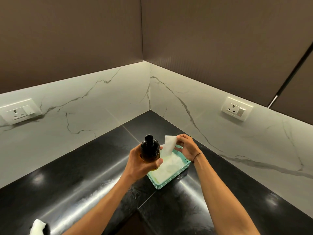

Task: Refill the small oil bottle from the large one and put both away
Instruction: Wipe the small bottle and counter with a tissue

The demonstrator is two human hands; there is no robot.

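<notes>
2 hands busy: our left hand (144,162) clamps the small oil bottle (150,150) above the teal basket (171,181); our right hand (186,146) pinches a tissue (167,144). We wipe it upright, grip firm.

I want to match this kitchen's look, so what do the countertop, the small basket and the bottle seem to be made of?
The countertop looks like polished black stone, judging by its sharp light reflections and a visible slab seam. The basket seems to be teal moulded plastic, with a perforated grid wall. The bottle in the left hand looks like amber glass or clear plastic with a glossy black cap; which one is unclear.
</notes>
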